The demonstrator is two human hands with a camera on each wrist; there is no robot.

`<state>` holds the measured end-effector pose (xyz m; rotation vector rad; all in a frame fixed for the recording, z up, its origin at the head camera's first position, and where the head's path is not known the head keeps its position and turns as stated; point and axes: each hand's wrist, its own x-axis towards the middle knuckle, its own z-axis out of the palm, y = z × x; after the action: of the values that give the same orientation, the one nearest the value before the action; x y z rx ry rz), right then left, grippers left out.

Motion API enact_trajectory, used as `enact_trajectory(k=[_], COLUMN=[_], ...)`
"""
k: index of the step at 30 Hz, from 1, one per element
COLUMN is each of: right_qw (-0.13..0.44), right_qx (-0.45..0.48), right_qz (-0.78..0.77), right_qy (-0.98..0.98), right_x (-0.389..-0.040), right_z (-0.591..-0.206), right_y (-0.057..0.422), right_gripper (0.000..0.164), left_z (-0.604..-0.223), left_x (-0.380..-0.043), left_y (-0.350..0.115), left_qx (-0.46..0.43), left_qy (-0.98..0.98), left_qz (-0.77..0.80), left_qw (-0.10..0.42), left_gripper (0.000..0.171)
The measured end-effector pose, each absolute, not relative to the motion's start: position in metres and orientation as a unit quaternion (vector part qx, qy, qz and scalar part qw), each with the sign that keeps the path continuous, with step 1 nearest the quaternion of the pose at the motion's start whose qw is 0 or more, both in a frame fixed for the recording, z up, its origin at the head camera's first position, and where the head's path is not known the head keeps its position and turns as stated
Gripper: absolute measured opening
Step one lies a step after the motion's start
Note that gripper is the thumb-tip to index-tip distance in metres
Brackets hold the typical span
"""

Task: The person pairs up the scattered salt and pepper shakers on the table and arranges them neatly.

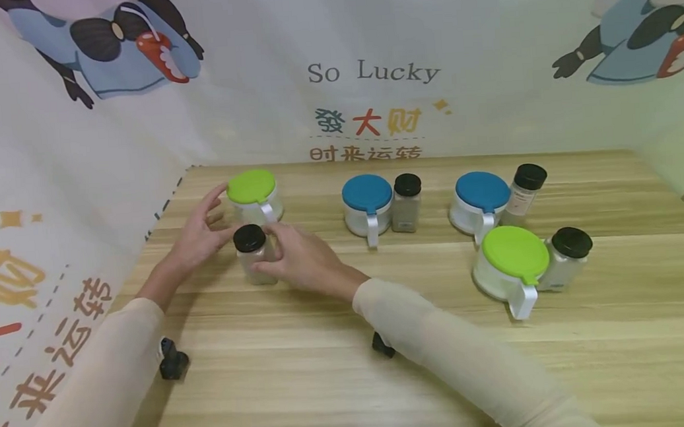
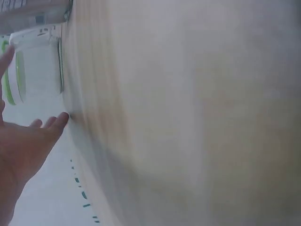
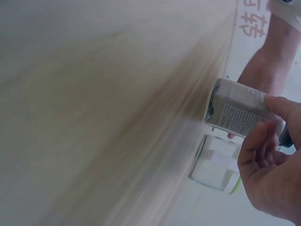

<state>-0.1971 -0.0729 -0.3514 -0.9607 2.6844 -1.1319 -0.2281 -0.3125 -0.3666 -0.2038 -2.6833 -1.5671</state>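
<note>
In the head view my right hand [image 1: 308, 255] pinches a small seasoning jar [image 1: 254, 262] with a black cap between thumb and fingers. Printed text covers one side of this jar [image 3: 240, 110] in the right wrist view. My left hand [image 1: 197, 235] is spread beside a clear jar with a green lid [image 1: 251, 187] and a handle, at the table's far left. In the left wrist view the left hand [image 2: 26, 148] has its fingers extended, and the seasoning jar [image 2: 33, 14] shows at the top corner. Whether the left fingertips touch the green-lidded jar, I cannot tell.
Further right stand two blue-lidded jars, one in the middle [image 1: 367, 195] and one beyond it [image 1: 482, 194], plus another green-lidded jar [image 1: 514, 254]. Black-capped seasoning jars [image 1: 407, 205] stand beside these. Small black objects [image 1: 173, 361] lie near the forearms on the wooden table [image 1: 306, 388].
</note>
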Motion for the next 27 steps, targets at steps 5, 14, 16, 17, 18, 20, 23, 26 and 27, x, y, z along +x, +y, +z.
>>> enact_trajectory(k=[5, 14, 16, 17, 18, 20, 23, 26, 27], right_qw=[0.018, 0.05, 0.069, 0.077, 0.083, 0.087, 0.087, 0.085, 0.086], right_qx=[-0.326, -0.364, -0.363, -0.363, -0.362, -0.363, -0.372, -0.377, -0.378], right_qz=[-0.363, -0.387, -0.395, -0.399, -0.404, -0.406, -0.403, -0.391, -0.386], right_qy=[0.873, 0.846, 0.841, 0.839, 0.836, 0.834, 0.832, 0.835, 0.837], right_x=[-0.193, -0.196, -0.198, -0.199, -0.199, -0.2, -0.201, -0.202, -0.203], right_z=[-0.355, -0.352, -0.351, -0.35, -0.349, -0.35, -0.352, -0.352, -0.351], right_y=[-0.065, -0.061, -0.06, -0.059, -0.058, -0.056, -0.054, -0.052, -0.051], right_gripper=[0.064, 0.061, 0.063, 0.063, 0.063, 0.063, 0.062, 0.064, 0.065], left_z=[-0.367, -0.367, -0.367, -0.367, -0.368, -0.37, -0.373, -0.374, -0.374], left_x=[-0.241, -0.255, -0.257, -0.259, -0.261, -0.263, -0.265, -0.267, -0.268], left_y=[-0.308, -0.299, -0.298, -0.297, -0.296, -0.292, -0.285, -0.278, -0.278], left_qx=[-0.087, -0.11, -0.114, -0.118, -0.125, -0.127, -0.119, -0.107, -0.103], left_qy=[-0.889, -0.907, -0.902, -0.899, -0.895, -0.893, -0.9, -0.901, -0.902], left_qz=[-0.45, -0.403, -0.413, -0.419, -0.425, -0.429, -0.414, -0.409, -0.407], left_qw=[0.01, 0.059, 0.047, 0.044, 0.045, 0.046, 0.071, 0.091, 0.097], left_gripper=[0.124, 0.126, 0.12, 0.118, 0.115, 0.112, 0.112, 0.109, 0.108])
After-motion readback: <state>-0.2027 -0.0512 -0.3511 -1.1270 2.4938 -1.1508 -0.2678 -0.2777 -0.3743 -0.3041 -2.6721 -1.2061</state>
